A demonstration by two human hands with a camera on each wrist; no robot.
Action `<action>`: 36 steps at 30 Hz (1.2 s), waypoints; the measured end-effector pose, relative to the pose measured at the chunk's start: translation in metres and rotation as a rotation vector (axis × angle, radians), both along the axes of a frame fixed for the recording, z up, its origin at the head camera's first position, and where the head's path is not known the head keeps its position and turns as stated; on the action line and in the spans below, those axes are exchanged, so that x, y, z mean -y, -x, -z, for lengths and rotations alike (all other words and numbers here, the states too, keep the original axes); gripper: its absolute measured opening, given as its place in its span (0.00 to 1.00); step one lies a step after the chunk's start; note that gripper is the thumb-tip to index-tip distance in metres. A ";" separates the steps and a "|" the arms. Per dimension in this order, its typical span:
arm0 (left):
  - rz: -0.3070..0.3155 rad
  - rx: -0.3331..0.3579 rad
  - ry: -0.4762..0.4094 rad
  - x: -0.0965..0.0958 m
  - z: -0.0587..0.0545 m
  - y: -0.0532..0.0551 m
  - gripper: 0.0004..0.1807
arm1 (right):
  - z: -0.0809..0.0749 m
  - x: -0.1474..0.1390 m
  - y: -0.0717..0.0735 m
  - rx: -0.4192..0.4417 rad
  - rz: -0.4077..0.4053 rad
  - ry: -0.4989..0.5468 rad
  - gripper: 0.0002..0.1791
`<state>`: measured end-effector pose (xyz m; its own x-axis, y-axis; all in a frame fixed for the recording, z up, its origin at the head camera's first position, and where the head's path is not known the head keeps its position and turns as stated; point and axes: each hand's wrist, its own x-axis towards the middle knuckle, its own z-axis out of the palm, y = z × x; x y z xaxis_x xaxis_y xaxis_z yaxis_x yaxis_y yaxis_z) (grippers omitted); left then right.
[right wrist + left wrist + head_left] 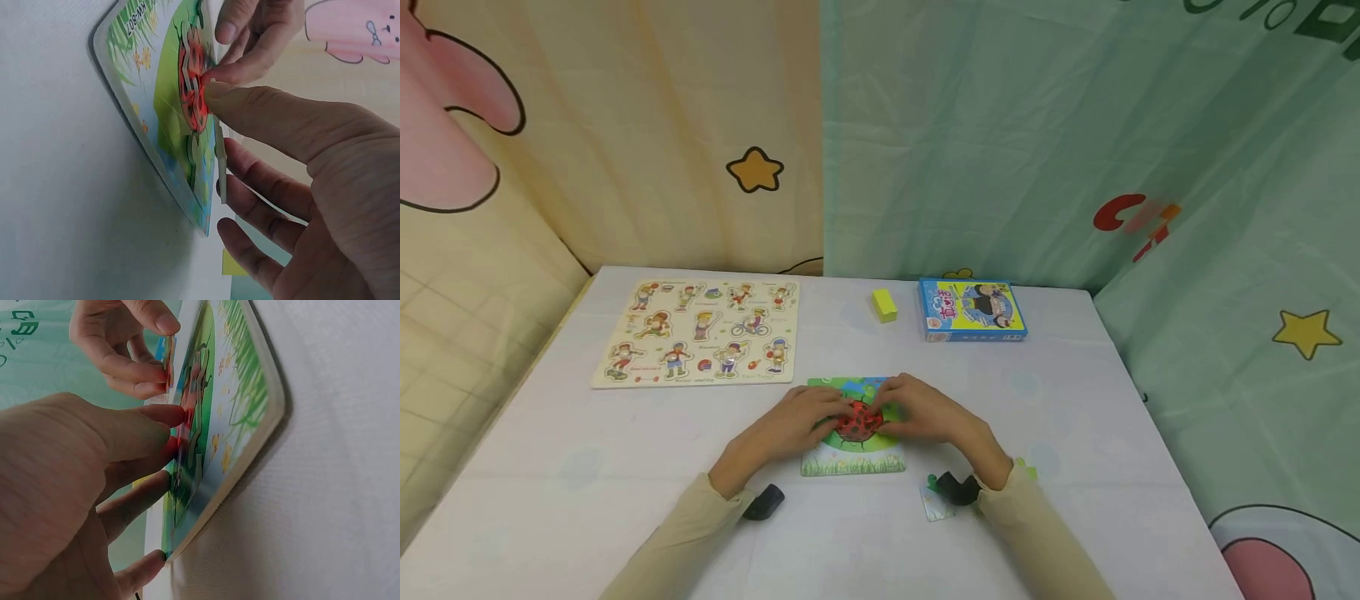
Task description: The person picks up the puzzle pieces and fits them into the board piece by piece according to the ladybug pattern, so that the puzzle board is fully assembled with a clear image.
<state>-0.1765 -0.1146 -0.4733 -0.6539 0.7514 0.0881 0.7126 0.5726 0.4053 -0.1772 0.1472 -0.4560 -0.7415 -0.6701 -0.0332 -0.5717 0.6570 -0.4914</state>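
Observation:
A ladybug jigsaw board (853,464) with a grass border lies flat on the table, between both hands. Red ladybug pieces (192,94) sit within it, some raised unevenly. My right hand (922,410) pinches a thin puzzle piece (220,156) between thumb and fingers, above the board's right part; the piece appears edge-on in both wrist views. From the other side, my left hand (797,421) reaches over the board. Its thumb and index fingertips touch the red pieces, while its other fingers spread toward the board's far edge in the left wrist view.
Loose puzzle pieces (937,504) lie by the right wrist, partly hidden by a black wrist camera (957,488). Farther back are a wooden board of sports figures (715,329), a yellow block (883,306) and a blue-and-yellow box (972,311). Curtains (955,150) hang behind the table.

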 end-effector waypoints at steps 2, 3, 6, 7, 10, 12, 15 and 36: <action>0.007 -0.010 0.006 0.000 0.000 -0.001 0.15 | 0.001 0.003 0.000 -0.001 -0.003 -0.021 0.12; 0.010 -0.016 0.009 0.000 0.000 -0.001 0.15 | 0.002 0.004 0.000 -0.002 -0.001 -0.033 0.12; 0.013 -0.025 0.015 0.000 -0.001 -0.001 0.16 | 0.005 0.007 0.000 -0.001 0.005 -0.062 0.12; 0.013 -0.028 0.017 0.000 -0.001 -0.001 0.16 | 0.006 0.007 0.000 0.000 0.006 -0.065 0.12; 0.014 -0.035 0.019 0.000 -0.002 -0.001 0.16 | 0.009 0.008 0.001 -0.002 0.009 -0.075 0.13; 0.013 -0.032 0.018 0.000 -0.003 -0.001 0.16 | 0.010 0.009 0.001 -0.010 0.011 -0.079 0.13; 0.015 -0.032 0.017 0.000 -0.003 -0.001 0.17 | 0.009 0.011 0.000 -0.024 0.014 -0.074 0.12; 0.032 -0.070 0.054 -0.003 -0.001 -0.005 0.21 | 0.008 0.019 -0.019 -0.148 0.128 -0.114 0.12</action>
